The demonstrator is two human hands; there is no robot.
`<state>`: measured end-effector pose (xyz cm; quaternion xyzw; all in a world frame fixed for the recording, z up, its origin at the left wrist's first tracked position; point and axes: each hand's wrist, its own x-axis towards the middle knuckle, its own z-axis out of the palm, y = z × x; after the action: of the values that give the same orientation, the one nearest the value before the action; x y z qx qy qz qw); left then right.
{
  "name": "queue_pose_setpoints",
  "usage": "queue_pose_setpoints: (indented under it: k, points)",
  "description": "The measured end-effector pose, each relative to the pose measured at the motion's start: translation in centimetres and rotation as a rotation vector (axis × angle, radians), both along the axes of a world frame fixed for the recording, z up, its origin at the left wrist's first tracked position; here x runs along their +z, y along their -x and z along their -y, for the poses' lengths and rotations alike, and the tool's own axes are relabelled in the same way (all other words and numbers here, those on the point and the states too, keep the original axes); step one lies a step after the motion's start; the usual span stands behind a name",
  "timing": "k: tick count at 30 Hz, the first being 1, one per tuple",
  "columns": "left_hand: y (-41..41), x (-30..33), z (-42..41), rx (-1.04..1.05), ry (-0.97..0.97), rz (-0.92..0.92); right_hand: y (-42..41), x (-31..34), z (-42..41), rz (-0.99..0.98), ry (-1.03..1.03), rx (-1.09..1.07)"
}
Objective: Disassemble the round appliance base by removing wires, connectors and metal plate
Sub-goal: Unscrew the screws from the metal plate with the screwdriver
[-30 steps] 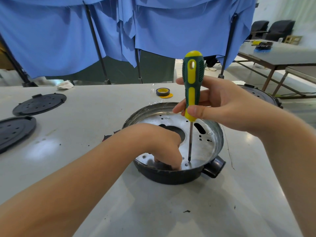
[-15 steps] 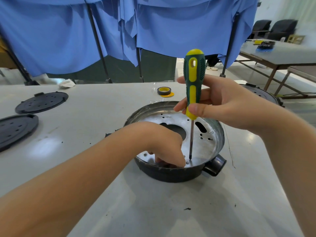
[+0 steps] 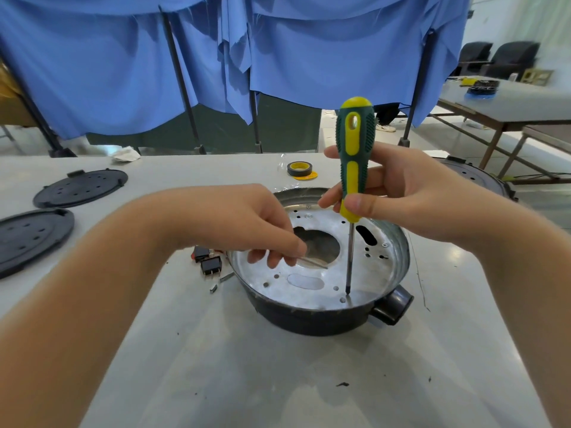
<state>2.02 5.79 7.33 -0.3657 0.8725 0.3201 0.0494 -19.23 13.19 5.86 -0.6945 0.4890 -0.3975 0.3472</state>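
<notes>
Head view: right hand (image 3: 411, 196) grips the screwdriver (image 3: 352, 168), tip on the metal plate (image 3: 312, 282) in the round base (image 3: 309, 319) mid-table; left hand (image 3: 247, 230) pinches a screw (image 3: 312, 263), which may slip and drop through the plate's hole.

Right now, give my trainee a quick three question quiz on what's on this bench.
1. True or false: the right hand holds the screwdriver upright over the metal plate.
2. What does the left hand pinch? A) a tape roll B) a thin metal piece C) a black lid
3. Fill in: the tape roll lies ____ the round base.

Key: 1 true; 2 B, the thin metal piece; 3 behind.
</notes>
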Motion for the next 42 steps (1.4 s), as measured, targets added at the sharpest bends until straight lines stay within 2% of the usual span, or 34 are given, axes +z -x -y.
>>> queue_pose_setpoints:
  k: [3,9,12,18,23,27,31,36,39,42]
  points:
    - [-2.3,-1.0,0.6,0.055,-0.017,-0.174,-0.2,-0.1,0.1,-0.01,0.004,0.002]
    - [-5.2,-5.5,1.2,0.336,-0.081,-0.775,-0.5,-0.2,0.0,-0.062,0.015,0.012]
    - [-6.3,-7.6,1.5,0.382,-0.125,-0.882,-0.7,-0.1,0.0,-0.044,0.025,0.012]
    - [-8.4,-9.3,2.0,0.413,-0.239,-0.857,-0.5,-0.2,0.0,-0.03,0.043,0.011]
    - [-9.0,-10.5,3.1,0.612,-0.055,-0.678,-0.4,-0.3,0.0,-0.011,0.048,0.011]
    - [-8.9,-12.1,3.9,0.682,-0.055,-0.482,-0.4,-0.3,0.1,-0.002,0.051,0.0]
    - [-8.6,-13.2,4.3,0.72,-0.006,-0.414,-1.0,-0.5,0.1,0.011,0.087,-0.019]
    - [-7.6,-13.5,3.8,0.667,0.298,-0.323,-2.3,-0.5,0.0,0.095,0.216,-0.055]
    - [-7.1,-13.0,3.2,0.64,0.417,-0.436,-2.4,0.0,-0.3,0.151,0.237,-0.052]
    - [-6.2,-12.2,2.1,0.583,0.538,-0.649,-2.2,0.3,-0.8,-0.047,0.168,-0.038]
